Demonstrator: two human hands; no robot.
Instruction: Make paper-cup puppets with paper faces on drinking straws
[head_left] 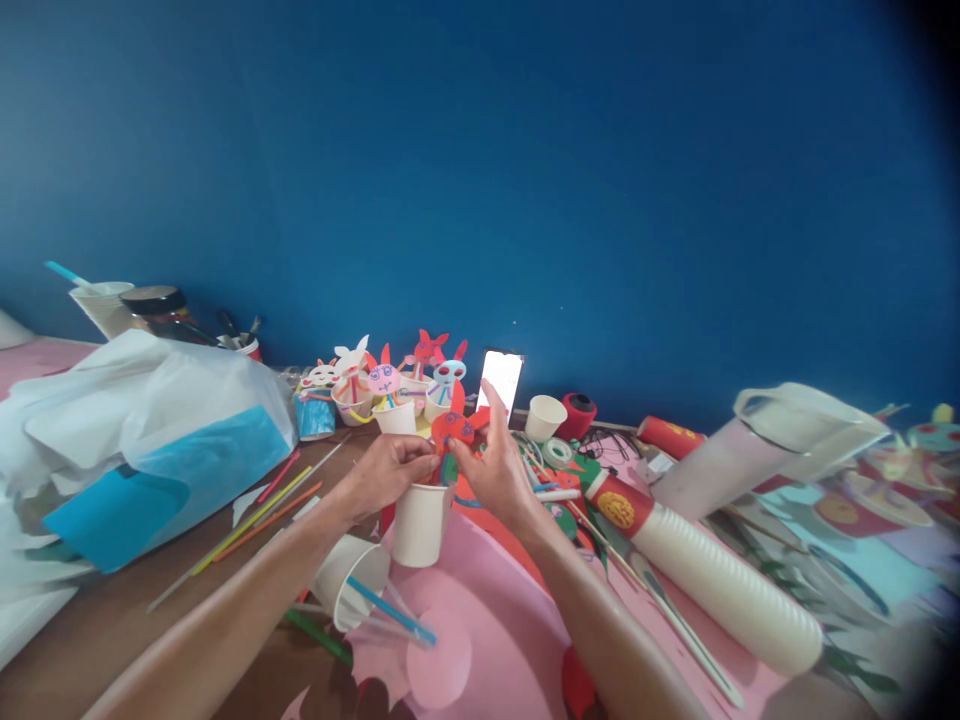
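One handheld red cutout (448,429), cluttered tabletop (120,625), blue wall (525,180)

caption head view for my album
Left hand and right hand handle a red long-eared paper figure above a white paper cup.

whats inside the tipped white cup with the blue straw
The blue straw sticks out of the tipped cup, blurred paler strips beside it; the cup's wall hides the straw's inner end and the bottom.

Can read no words or numbers. See round gold emblem (616,509) on red end of cup stack (727,580), gold marks on red cylinder (671,437); cannot decipher either. Find only faint, illegible marks on phone (501,381).
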